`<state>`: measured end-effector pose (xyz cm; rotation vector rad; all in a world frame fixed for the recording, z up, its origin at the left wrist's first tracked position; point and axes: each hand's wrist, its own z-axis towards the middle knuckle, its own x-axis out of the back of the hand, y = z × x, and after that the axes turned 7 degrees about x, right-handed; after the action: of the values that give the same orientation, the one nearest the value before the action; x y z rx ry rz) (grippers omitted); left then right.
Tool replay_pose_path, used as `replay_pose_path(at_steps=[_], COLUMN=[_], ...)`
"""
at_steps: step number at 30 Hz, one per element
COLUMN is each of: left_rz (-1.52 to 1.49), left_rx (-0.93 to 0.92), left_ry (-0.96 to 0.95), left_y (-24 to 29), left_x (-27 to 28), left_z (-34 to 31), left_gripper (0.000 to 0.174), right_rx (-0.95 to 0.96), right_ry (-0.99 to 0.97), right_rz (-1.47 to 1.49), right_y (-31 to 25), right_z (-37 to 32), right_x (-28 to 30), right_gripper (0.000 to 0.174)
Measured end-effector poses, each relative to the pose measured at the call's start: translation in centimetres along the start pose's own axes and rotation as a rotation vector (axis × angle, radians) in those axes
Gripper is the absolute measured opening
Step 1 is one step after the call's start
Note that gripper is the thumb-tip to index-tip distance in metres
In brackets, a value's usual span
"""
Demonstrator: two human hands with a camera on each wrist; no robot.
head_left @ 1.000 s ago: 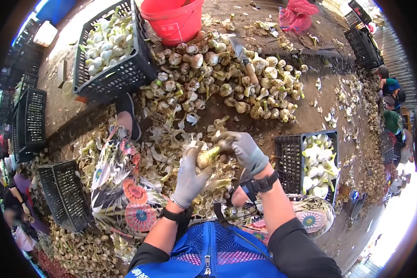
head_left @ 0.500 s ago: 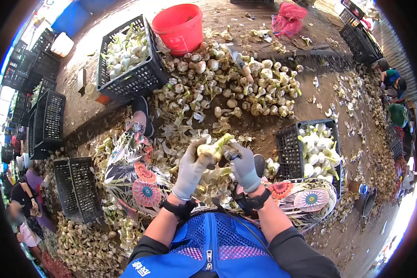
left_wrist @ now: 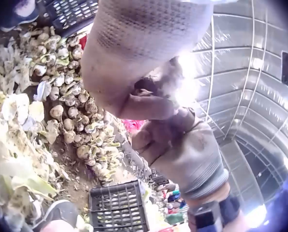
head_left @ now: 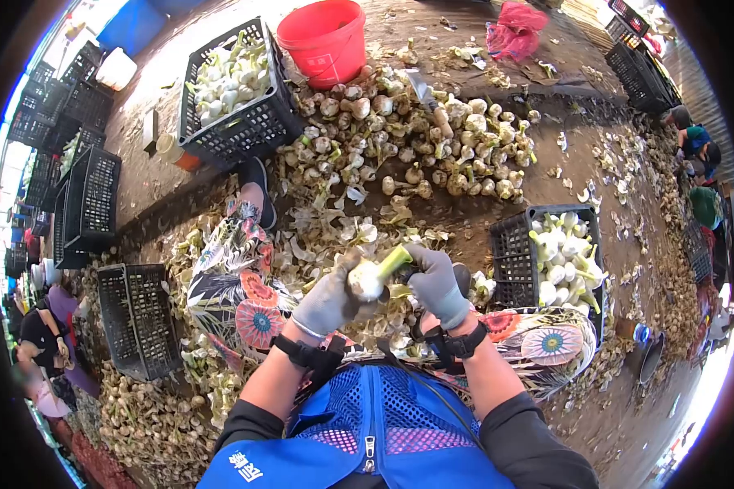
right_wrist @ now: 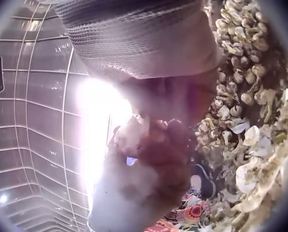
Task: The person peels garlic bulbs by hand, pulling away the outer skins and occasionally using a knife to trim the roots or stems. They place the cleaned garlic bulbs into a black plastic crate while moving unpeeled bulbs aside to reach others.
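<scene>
In the head view, a garlic bulb (head_left: 365, 280) with a thick green stem (head_left: 395, 261) is between two gloved hands above the lap. The left hand (head_left: 331, 298) grips the bulb, its white side facing up. At the stem, the right hand (head_left: 437, 285) has its fingers curled in close; what lies under them is hidden. Both wrist views show the gloved hands, left (left_wrist: 144, 63) and right (left_wrist: 187, 150), meeting, with the bulb mostly covered or washed out by glare.
Unpeeled garlic (head_left: 367, 138) lies heaped ahead, with a trowel-like tool (head_left: 431, 104) on it. Crates of pale garlic stand front left (head_left: 240, 122) and right (head_left: 514, 265). A red bucket (head_left: 326, 49), an empty crate (head_left: 139, 322) and loose skins (head_left: 302, 236) surround the person.
Both hands turned the bulb, so its white side shows and the stem points up and right. The left hand moved slightly lower. The head view shifted a little.
</scene>
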<state>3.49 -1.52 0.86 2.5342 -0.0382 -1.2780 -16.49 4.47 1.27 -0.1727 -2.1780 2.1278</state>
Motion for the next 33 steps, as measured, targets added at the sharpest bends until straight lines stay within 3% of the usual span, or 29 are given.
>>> replay_pose_path(at_steps=[1,2,4,5,6,7,8,10,11,12,14,16,17,18,20,21,22,24,25,26,28,29,30,31,33], left_rz=[0.035,-0.104,1.169,0.740,0.738,0.270,-0.200,-0.152,-0.069,0.020,0.048,0.403,0.353,0.351,0.675,0.970,0.970,1.795,1.875,1.875,1.353,1.091,1.087,0.996,0.760], left_rx=[0.068,0.273,-0.466,-0.195,-0.195,-0.065,0.063,0.029,-0.054,-0.139,-0.172,-0.493,-0.587,-0.585,-0.379,-0.351,-0.352,-0.278,-0.313,-0.312,-0.493,-0.428,-0.432,-0.397,-0.306], left_ry=[0.053,-0.497,0.030,0.017,0.016,-0.081,-0.177,-0.200,-0.088,0.021,0.096,0.397,0.374,0.374,0.277,0.258,0.258,0.384,0.481,0.488,0.587,0.541,0.543,0.489,0.372], left_y=[-0.1,0.7,-0.5,-1.3,-1.3,-1.1,-1.1,-1.3,-1.7,-1.9,-1.4,-1.4,-1.4,-1.4,-1.0,-1.0,-1.1,-1.6,-1.7,-1.6,-1.2,-0.7,-0.4,-0.1,-0.1], left_x=[-0.2,0.4,-2.3,-0.7,-0.6,-0.7,-0.6,0.4,0.1,-0.4,-2.1,-2.0,-2.0,-2.0,-1.9,-1.3,-0.8,0.2,0.2,0.1,-1.0,-2.0,-2.1,-2.4,-3.4], left_z=[-0.1,0.2,-1.4,-0.5,-0.2,0.2,0.5,0.9,1.2,1.6,1.5,1.4,1.0,0.1,-2.4,-3.1,-3.6,-4.2,-3.9,-3.5,-1.8,-1.0,-0.1,0.6,1.4], left_gripper=[0.053,0.052,0.056,0.059,0.059,0.058,0.057,0.056,0.056,0.057,0.049,0.034,0.026,0.026,0.026,0.030,0.030,0.033,0.041,0.041,0.046,0.052,0.052,0.050,0.046], right_rx=[0.154,0.319,0.264,0.144,0.024,0.006,0.006,-0.141,-0.155,-0.068,-0.120,-0.196,-0.272,-0.275,-0.160,-0.266,-0.183,-0.117,-0.121,-0.093,-0.069,-0.026,0.019,0.198,0.291], right_ry=[-0.016,-0.071,-0.174,-0.068,0.038,0.080,0.074,0.028,0.038,-0.040,0.059,0.143,0.228,0.228,0.475,0.616,0.629,0.598,0.593,0.532,0.477,0.411,0.343,0.246,0.188], right_rz=[-0.155,-0.304,-0.213,-0.032,0.146,0.056,0.052,0.195,0.533,0.235,0.330,0.292,0.246,0.244,0.347,0.521,0.516,0.422,0.425,0.418,0.411,0.312,0.213,-0.074,-0.214], right_y=[0.0,-0.1,-0.6,-0.6,-0.6,2.6,2.2,1.1,0.2,0.6,0.7,1.0,1.2,1.5,2.4,4.9,4.4,3.5,3.5,3.6,2.6,0.7,-0.4,-0.2,0.0], right_z=[0.3,0.7,0.5,0.5,0.5,0.3,0.1,-1.1,-1.5,-1.4,-1.4,-1.6,-1.8,-1.8,-1.4,-1.2,-1.1,-1.3,-1.3,-1.1,-1.2,-1.2,-1.2,-1.1,-1.5], right_x=[-0.1,0.2,0.0,-0.3,-0.5,1.0,1.4,2.0,0.6,0.3,0.1,0.8,1.4,1.8,2.8,4.1,4.3,4.4,4.0,3.5,2.0,0.8,0.3,0.1,-0.4], right_gripper=[0.037,0.037,0.044,0.049,0.055,0.060,0.060,0.060,0.058,0.053,0.038,0.031,0.025,0.025,0.019,0.016,0.015,0.010,0.010,0.012,0.019,0.024,0.030,0.035,0.035])
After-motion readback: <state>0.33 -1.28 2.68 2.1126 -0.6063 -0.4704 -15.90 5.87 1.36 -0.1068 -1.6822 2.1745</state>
